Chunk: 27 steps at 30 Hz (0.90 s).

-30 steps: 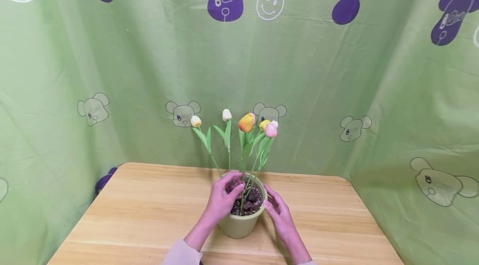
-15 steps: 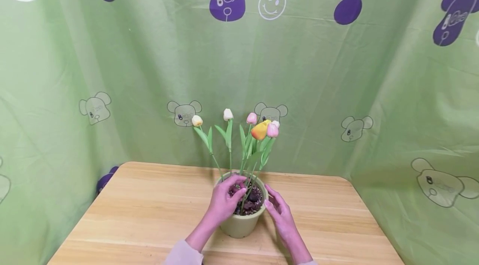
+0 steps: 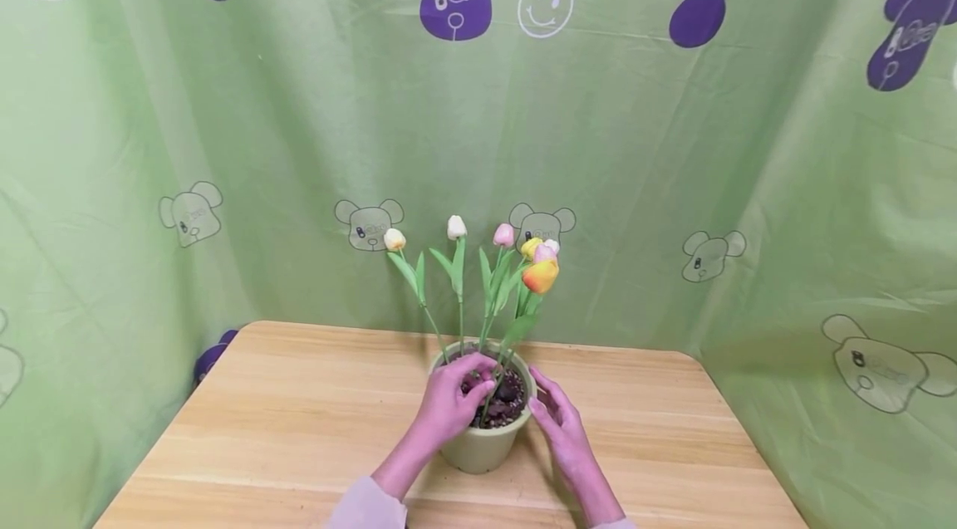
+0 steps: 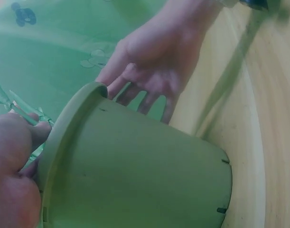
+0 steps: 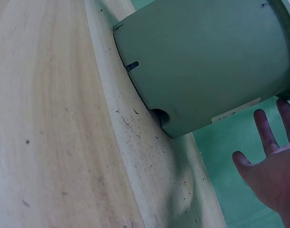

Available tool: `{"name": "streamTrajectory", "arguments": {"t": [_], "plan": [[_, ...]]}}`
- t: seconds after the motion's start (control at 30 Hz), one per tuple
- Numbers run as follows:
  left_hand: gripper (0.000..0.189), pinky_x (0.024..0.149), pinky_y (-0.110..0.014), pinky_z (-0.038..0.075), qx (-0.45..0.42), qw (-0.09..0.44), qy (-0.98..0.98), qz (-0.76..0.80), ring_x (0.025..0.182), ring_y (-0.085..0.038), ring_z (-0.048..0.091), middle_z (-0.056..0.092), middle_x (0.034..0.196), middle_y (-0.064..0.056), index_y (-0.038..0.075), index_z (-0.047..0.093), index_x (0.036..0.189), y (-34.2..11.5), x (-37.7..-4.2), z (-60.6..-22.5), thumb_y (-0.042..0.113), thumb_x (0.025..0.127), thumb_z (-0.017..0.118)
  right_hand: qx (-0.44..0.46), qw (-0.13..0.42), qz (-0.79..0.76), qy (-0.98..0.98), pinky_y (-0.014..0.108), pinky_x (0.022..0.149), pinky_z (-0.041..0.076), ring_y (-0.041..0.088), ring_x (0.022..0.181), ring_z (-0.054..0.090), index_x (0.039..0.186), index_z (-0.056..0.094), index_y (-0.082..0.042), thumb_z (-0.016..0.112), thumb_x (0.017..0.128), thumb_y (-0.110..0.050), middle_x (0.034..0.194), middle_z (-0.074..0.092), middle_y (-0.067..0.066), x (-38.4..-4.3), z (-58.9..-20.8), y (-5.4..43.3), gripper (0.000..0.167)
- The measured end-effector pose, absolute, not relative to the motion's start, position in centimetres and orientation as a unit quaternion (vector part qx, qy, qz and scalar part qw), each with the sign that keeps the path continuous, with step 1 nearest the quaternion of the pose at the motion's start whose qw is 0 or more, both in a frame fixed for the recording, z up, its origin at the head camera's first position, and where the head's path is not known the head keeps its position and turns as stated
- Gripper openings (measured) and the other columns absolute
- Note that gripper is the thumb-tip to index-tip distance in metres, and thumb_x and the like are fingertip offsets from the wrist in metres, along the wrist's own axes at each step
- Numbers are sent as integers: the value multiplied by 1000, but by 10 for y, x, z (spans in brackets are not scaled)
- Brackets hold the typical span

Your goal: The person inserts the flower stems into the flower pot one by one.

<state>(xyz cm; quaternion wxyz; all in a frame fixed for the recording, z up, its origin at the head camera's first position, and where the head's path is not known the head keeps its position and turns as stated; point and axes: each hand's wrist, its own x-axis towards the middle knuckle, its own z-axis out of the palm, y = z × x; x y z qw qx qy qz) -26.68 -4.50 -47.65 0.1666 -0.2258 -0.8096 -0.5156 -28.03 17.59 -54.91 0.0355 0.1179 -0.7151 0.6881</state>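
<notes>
A light green flowerpot [image 3: 478,454] filled with dark soil [image 3: 510,406] stands upright on the table. Over its left side reaches my left hand [image 3: 451,406], thumb and forefinger pinching a stem of an orange-yellow tulip [image 3: 541,276], whose head leans right. Part of that stem is hidden by the fingers. My right hand [image 3: 559,427] touches the pot's right rim with thumb and forefinger; in the right wrist view its fingers [image 5: 264,128] are spread and fairly straight beside the pot wall [image 5: 197,61]. More tulips rise from the soil: cream [image 3: 395,239], white [image 3: 457,227], pink [image 3: 504,235] and yellow [image 3: 532,248].
The pot stands on a wooden table [image 3: 299,421] with rounded back corners. Dark soil crumbs [image 5: 135,124] lie near the pot's base. A green printed curtain [image 3: 613,155] surrounds the table at the back and both sides.
The orange-yellow tulip has tilted from nearly upright to the right, its head now lower and in front of a pink one. My left hand has shifted slightly; the right stays at the rim.
</notes>
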Motion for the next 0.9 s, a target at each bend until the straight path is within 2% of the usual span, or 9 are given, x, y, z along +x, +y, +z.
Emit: {"name": "streamTrajectory", "arguments": {"t": [0.27,0.47,0.67,0.9], "plan": [[20,61,-17,56,-242,165,-816,-498,75,-2,59,73,95,-3,11,73,112,-45,-269,-480,4,92,73,119,37,687,-716,15,107,45,-3,129,54,157,42,-13,54,107,-14,163,40,14,-281,-549,176,52],[19,62,-16,54,-250,164,-825,-480,75,-2,57,73,96,-3,8,72,109,-44,-269,-479,3,91,74,121,46,677,-724,15,107,45,8,135,52,157,42,-11,54,107,-15,163,40,16,-280,-549,177,51],[18,69,-16,55,-239,150,-836,-471,80,-4,61,73,96,-2,8,72,108,-44,-269,-476,2,91,74,114,45,675,-728,14,107,45,9,135,53,156,44,-13,55,107,-15,161,44,14,-280,-547,177,51],[17,84,-22,58,-243,156,-847,-447,88,-7,65,74,97,2,13,72,105,-44,-269,-478,5,91,75,125,49,665,-735,12,105,43,35,144,46,157,42,-11,53,108,-14,162,41,18,-279,-547,177,50]]}}
